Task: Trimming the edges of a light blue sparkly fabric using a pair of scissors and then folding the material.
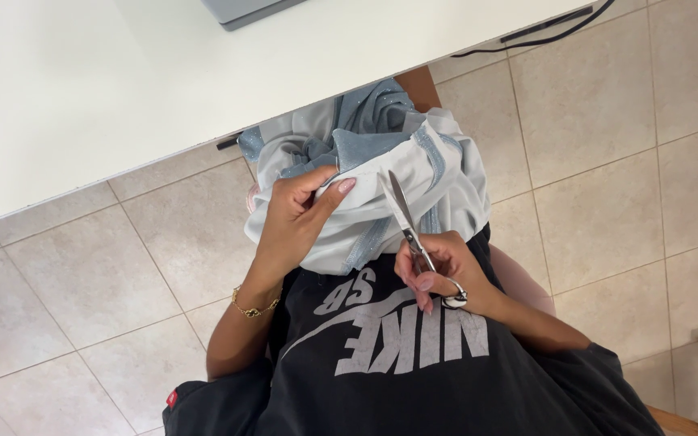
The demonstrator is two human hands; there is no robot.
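A pale grey-blue garment [438, 173] is bunched in the lap, its fold pinched under the left hand's [296, 218] closed fingers — taut for cutting. The right hand [438, 270] grips small scissors [401, 214], blades parted just beyond those fingertips.

Pale grey bunched fabric [414, 173] with blue glittery trim lies in the lap, silver scissors [401, 211] pointing into it.
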